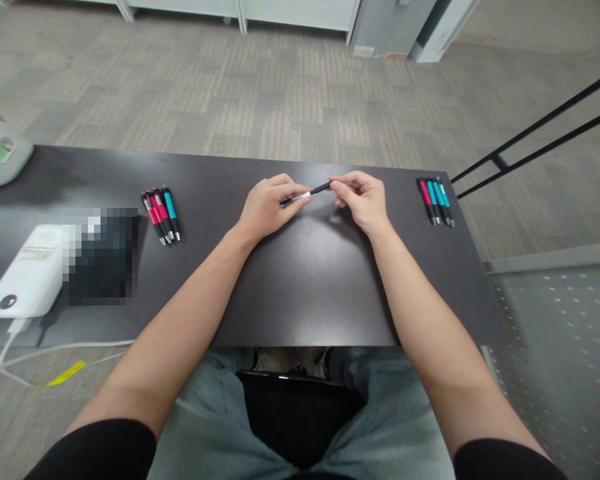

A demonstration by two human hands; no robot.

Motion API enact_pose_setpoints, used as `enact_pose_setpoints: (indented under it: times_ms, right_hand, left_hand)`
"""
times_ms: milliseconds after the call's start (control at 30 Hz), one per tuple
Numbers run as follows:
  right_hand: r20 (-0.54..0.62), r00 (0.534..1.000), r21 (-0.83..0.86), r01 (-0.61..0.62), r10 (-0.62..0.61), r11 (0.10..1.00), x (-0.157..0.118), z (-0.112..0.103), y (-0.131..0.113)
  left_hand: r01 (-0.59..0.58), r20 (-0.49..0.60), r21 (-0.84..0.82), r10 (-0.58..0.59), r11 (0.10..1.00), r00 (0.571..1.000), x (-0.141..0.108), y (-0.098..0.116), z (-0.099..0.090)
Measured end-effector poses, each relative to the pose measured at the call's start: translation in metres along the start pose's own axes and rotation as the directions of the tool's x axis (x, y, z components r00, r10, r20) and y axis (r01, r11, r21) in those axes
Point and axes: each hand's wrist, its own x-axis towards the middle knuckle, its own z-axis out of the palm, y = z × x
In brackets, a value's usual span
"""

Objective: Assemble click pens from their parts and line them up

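Above the middle of the dark table, a slim pen (pixel 321 189) with a black section and a white section spans the space between my hands. My left hand (pixel 266 204) is closed around its white part, thumb and fingers pinching it. The black end sits between the thumb and forefinger of my right hand (pixel 363 199). My fingers cover both ends of the pen. Left of my left hand lies a group of pink and teal pens (pixel 161 215) with black grips. Another group of pink and teal pens (pixel 435 200) lies right of my right hand.
A white power bank (pixel 30 270) with a plugged-in white cable (pixel 17 327) lies at the table's left, beside a blurred-out dark item (pixel 105 260). A pale rounded object (pixel 3 150) stands at the far left. Black metal bars (pixel 530 127) run past the right edge.
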Motion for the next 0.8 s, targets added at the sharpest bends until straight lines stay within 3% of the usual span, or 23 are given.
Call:
enact_pose_setpoints:
  times_ms: [467,800]
  right_hand:
    - [0.037,0.999,-0.082,0.023,-0.02,0.996,-0.004,0.002,0.003]
    - [0.131,0.989,-0.33,0.114,-0.074,0.937,-0.01,0.002,-0.012]
  left_hand:
    - [-0.01,0.018,-0.008,0.01,1.0,1.0,-0.001,0.0,0.0]
    - [-0.029,0.022,0.003,0.029,1.0,0.999,-0.001,0.0,0.001]
